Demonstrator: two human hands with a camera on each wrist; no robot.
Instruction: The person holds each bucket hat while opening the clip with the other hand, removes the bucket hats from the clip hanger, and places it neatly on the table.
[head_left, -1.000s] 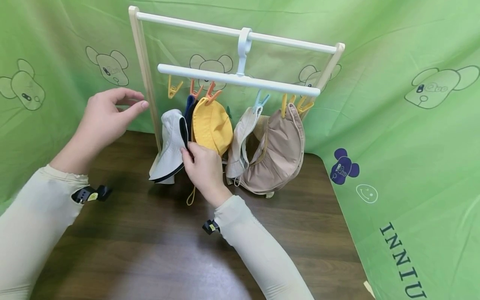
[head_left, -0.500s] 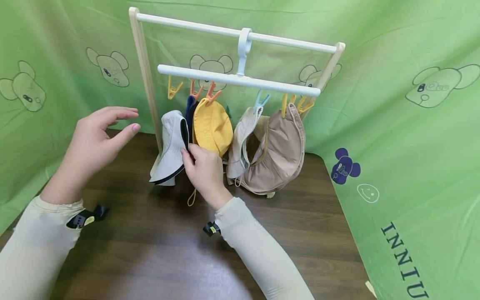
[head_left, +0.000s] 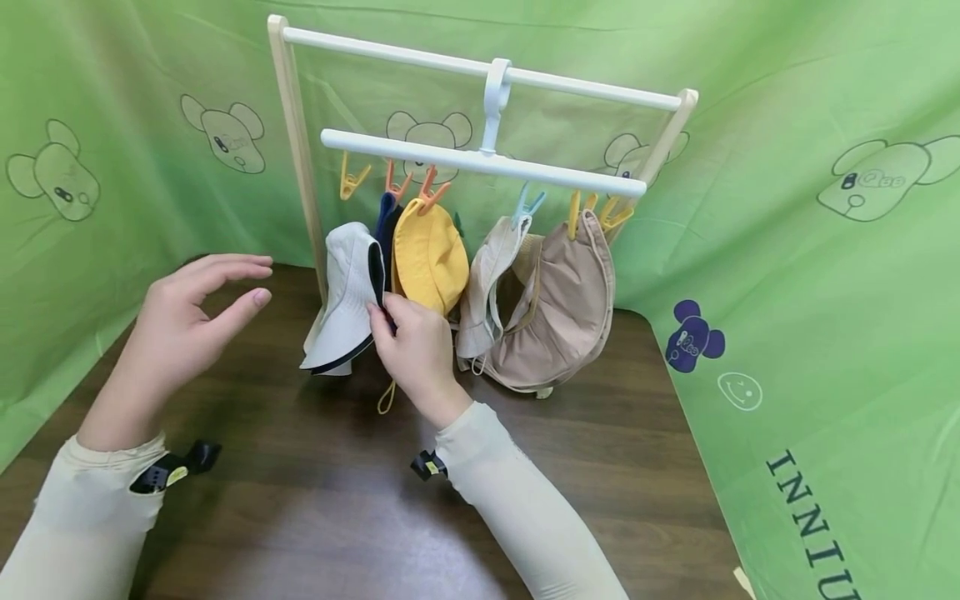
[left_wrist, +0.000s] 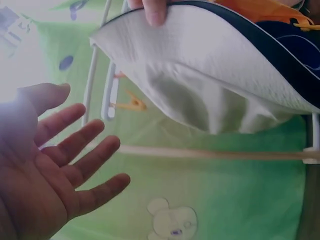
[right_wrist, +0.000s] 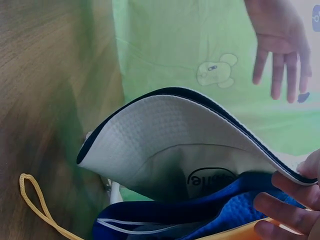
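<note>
My right hand (head_left: 422,348) pinches the brim edge of a white bucket hat (head_left: 347,287) with a dark lining, thumb on the near side. To the left, my left hand (head_left: 183,321) is held in the air with fingers spread, touching nothing. In the left wrist view the white hat (left_wrist: 170,60) hangs beyond the left hand (left_wrist: 55,165). Beside the white hat, a yellow hat (head_left: 431,254) hangs from an orange clip (head_left: 430,196), with a dark blue hat (head_left: 385,221) between them. A yellow clip (head_left: 351,179) above the white hat holds nothing.
A white hanger bar (head_left: 420,152) hooks over a rack with wooden posts (head_left: 294,133). Further right hang a beige hat (head_left: 491,283) on a blue clip and a larger brown hat (head_left: 570,308) on yellow clips. Green printed cloth (head_left: 787,275) surrounds the brown wooden surface (head_left: 315,517).
My left hand has moved down and slightly left, away from the rack's left post, its fingers spreading. My right hand keeps its hold on the white hat; the view has shifted slightly.
</note>
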